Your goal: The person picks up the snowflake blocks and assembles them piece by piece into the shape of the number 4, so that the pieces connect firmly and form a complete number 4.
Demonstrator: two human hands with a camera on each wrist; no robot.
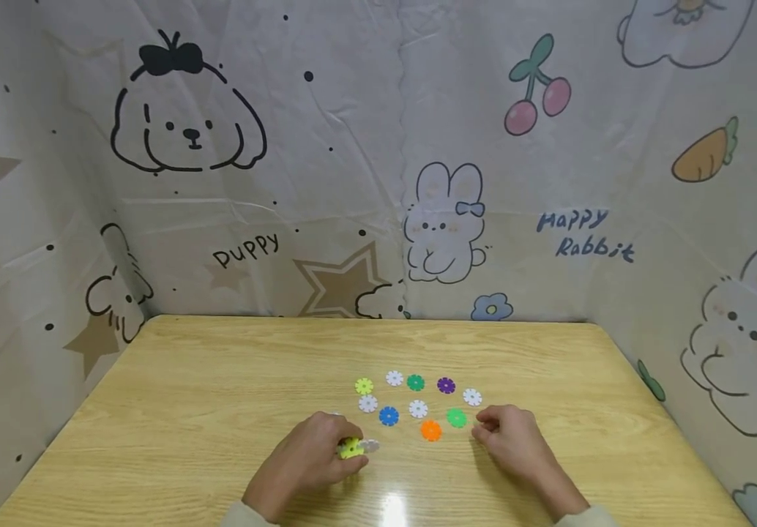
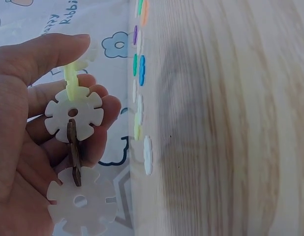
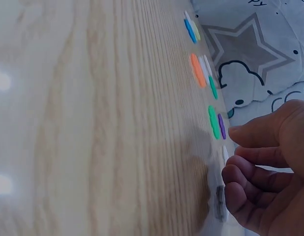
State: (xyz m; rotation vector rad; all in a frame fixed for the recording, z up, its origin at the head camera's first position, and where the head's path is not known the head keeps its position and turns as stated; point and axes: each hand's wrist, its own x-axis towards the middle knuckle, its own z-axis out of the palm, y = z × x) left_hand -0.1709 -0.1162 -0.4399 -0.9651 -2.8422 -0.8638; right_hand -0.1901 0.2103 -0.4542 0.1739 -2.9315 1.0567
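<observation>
My left hand (image 1: 315,450) holds a chain of slotted plastic discs, its thumb and fingers pinching the yellow disc (image 2: 71,81). Joined below that in the left wrist view are a white disc (image 2: 85,115), a brown disc (image 2: 74,155) seen edge-on and another white disc (image 2: 83,209); a pale disc (image 1: 370,445) sticks out on the right in the head view. My right hand (image 1: 513,443) hovers low by the light green disc (image 1: 457,418), its fingers loosely bent, with nothing visible between thumb and fingers. A whitish, partly dark patch under those fingers is unclear.
Loose discs lie flat on the wooden table (image 1: 220,380) beyond the hands: orange (image 1: 431,430), blue (image 1: 389,416), purple (image 1: 446,385), dark green (image 1: 416,383), yellow (image 1: 364,386) and several white ones (image 1: 418,409). A printed cloth (image 1: 326,205) hangs behind the table and along its sides.
</observation>
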